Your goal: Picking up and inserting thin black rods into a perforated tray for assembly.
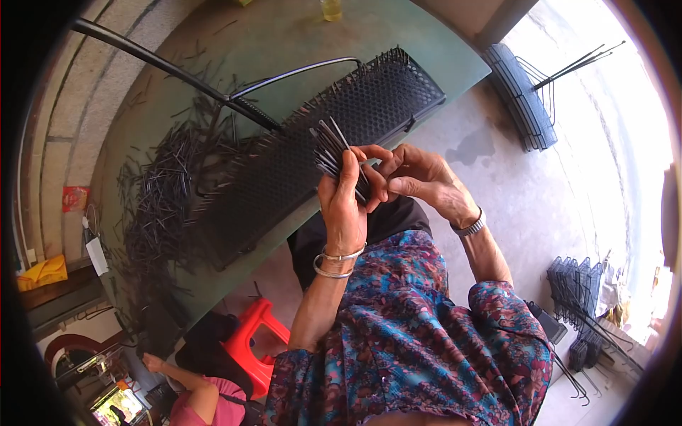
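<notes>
My left hand (pixel 343 209) is closed round a bundle of thin dark metal rods (pixel 328 150), whose upper ends fan out above the thumb. Close against its fingertips is my right hand (pixel 432 183), with fingers curled and thumb pressed in. Whatever those right fingers pinch, if anything, is too small or hidden to make out. Just beyond both hands, a long black perforated metal rack (pixel 305 138) lies across the table, with short rods standing along its far edge. Left of the rack, many similar loose rods (pixel 167 188) lie in a tangled heap.
The green table (pixel 284 46) has a curved edge. A black metal bar (pixel 167 67) crosses above it. At the lower left are a red plastic stool (pixel 259 341) and another person's arm (pixel 192 380). More black wire racks stand on the floor at right (pixel 522 96).
</notes>
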A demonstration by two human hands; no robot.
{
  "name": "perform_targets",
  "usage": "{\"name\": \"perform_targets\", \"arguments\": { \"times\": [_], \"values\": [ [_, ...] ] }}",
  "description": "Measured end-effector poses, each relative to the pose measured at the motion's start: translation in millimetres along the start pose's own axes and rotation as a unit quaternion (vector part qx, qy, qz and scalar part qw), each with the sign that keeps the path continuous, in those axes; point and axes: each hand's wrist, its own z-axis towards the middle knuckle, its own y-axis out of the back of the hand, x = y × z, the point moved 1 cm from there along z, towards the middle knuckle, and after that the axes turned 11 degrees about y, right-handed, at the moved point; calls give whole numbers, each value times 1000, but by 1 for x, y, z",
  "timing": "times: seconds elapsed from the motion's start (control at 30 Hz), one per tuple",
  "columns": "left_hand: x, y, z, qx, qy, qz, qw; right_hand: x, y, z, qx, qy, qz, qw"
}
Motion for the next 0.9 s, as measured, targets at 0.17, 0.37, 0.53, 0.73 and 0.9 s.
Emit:
{"name": "perform_targets", "arguments": {
  "times": [0.17, 0.37, 0.53, 0.73, 0.9],
  "values": [
    [-1, -6, -1, -13, -7, 63, 998, -2, 2, -4, -9, 0, -17, 1000],
    [2, -2, 3, -13, 10, 63, 998, -5, 7, -4, -9, -27, -6, 1000],
    [5, 1, 3, -2, 28, 30, 999, -7, 8, -6, -20, -28, 3, 999],
    [4, 0, 3, 6, 20, 4, 1000, -5, 6, -11, -39, -18, -22, 999],
    [4, 0, 3, 9, 9, 7, 1000, 1, -2, -15, -49, -15, -41, 998]
  ]
}}
